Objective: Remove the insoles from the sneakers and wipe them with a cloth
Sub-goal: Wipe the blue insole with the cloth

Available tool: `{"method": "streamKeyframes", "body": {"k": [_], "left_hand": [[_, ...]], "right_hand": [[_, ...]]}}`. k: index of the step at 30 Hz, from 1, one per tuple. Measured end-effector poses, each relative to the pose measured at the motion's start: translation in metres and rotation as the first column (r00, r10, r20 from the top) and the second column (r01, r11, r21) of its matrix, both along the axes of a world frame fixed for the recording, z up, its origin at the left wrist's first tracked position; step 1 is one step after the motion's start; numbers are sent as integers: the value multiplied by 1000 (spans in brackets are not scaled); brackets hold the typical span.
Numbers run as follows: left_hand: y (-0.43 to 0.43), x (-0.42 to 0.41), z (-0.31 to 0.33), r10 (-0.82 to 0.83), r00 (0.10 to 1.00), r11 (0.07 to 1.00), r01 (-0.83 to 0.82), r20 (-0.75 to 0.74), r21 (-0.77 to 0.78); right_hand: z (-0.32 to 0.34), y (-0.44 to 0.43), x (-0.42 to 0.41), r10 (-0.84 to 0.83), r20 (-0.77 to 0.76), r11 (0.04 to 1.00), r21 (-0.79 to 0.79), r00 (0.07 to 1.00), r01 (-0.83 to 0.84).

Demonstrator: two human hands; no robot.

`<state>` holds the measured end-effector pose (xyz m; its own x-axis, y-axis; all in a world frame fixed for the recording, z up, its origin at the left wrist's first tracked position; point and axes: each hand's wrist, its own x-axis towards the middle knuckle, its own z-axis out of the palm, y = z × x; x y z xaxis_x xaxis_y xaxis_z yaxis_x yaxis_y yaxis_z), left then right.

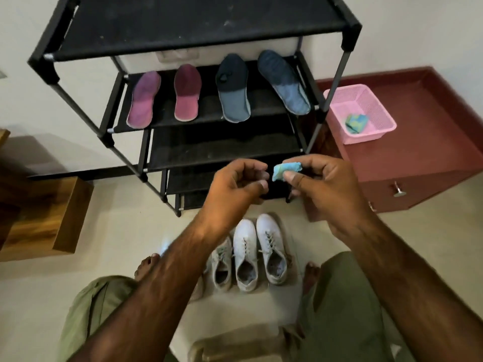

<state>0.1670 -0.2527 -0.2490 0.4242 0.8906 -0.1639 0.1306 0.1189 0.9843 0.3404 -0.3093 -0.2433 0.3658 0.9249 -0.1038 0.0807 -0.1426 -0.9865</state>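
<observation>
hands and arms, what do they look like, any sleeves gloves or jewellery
The left hand and right hand are bare: no gloves, rings, watch or bands show. Both forearms are uncovered to the frame edge, so no sleeves are in view. Below, olive-green legwear covers the legs; the feet are bare.

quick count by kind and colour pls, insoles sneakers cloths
pink-purple fabric insoles: 2
blue-grey fabric insoles: 2
white lace-up sneakers: 3 in view
small blue-green cloths, one in the right hand, one in the pink plastic basket: 2
total: 9
</observation>
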Motion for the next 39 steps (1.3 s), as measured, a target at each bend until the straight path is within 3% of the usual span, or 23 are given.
{"method": "streamKeyframes", "body": {"k": [4, 8, 13, 18, 22, 30, 33, 39], "left_hand": [[68, 48, 5, 33, 998, 999, -33, -45, -5], [128, 101, 5, 39, 992, 999, -42, -116, -21], [173, 147, -11, 74, 972, 996, -83, -224, -31], [189, 169, -20, 123, 972, 984, -146, -199, -106], [183, 176, -23, 192, 960, 961, -226, -205, -158], [161, 139, -5, 238, 947, 962, -261, -214, -82], [127, 120, 9, 302, 944, 938, -319, -134, -135], [41, 62, 14, 264, 964, 917, -239, 37, -318]], "right_hand": [[3, 67, 43, -62, 203, 998, 11, 977, 61], [-5, 129, 76, -115, 295, 991, -30, 949, 130], [-28, 168, 95, -161, 170, 979, -98, 972, 179], [-39, 172, 97, -213, 104, 976, -30, 972, 217], [-41, 163, 92, -224, 102, 974, -21, 969, 227], [-11, 124, 70, -148, 48, 987, -55, 988, 151], [0, 101, 54, -128, 30, 990, -57, 991, 130], [9, 27, 17, -78, -14, 995, -62, 997, 77]]}}
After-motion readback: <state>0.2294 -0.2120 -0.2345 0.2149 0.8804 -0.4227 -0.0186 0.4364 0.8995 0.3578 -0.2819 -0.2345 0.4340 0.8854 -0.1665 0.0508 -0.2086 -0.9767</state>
